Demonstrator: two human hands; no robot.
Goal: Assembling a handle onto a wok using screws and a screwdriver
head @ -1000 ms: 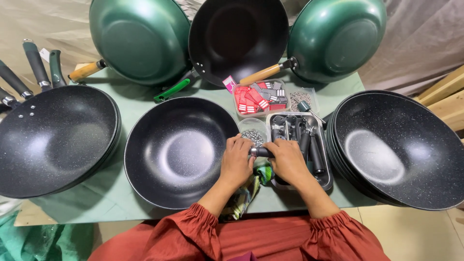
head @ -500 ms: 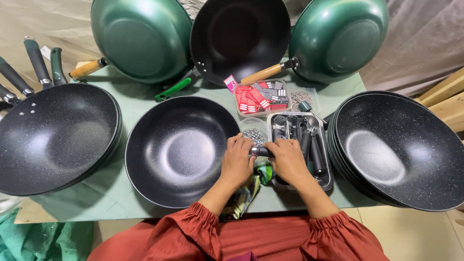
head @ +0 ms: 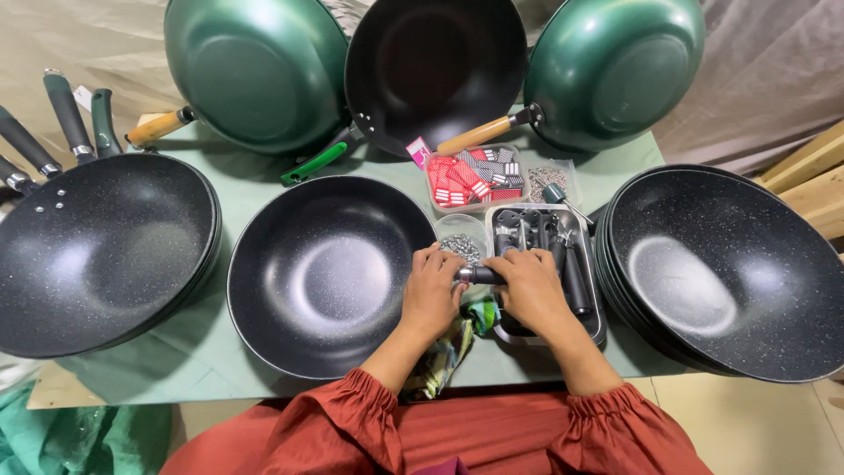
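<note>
A black speckled wok without a handle (head: pixel 330 268) lies in front of me on the green table (head: pixel 229 189). My left hand (head: pixel 432 293) rests on its right rim. Against that rim my right hand (head: pixel 527 288) grips a black pan handle with a metal collar (head: pixel 479 275), and the fingers of both hands meet around the collar. A small dish of silver screws (head: pixel 460 245) sits just beyond my hands. Under my wrists lies a green patterned cloth (head: pixel 457 339).
A metal tray of black handles (head: pixel 549 242) stands to the right, with a box of red and black tags (head: pixel 470 176) behind it. Stacked black woks lie at the left (head: pixel 97 251) and right (head: pixel 730 268). Three woks (head: pixel 435 70) lean upright at the back.
Both hands stay at the wok's right rim with the handle. The view has shifted only slightly.
</note>
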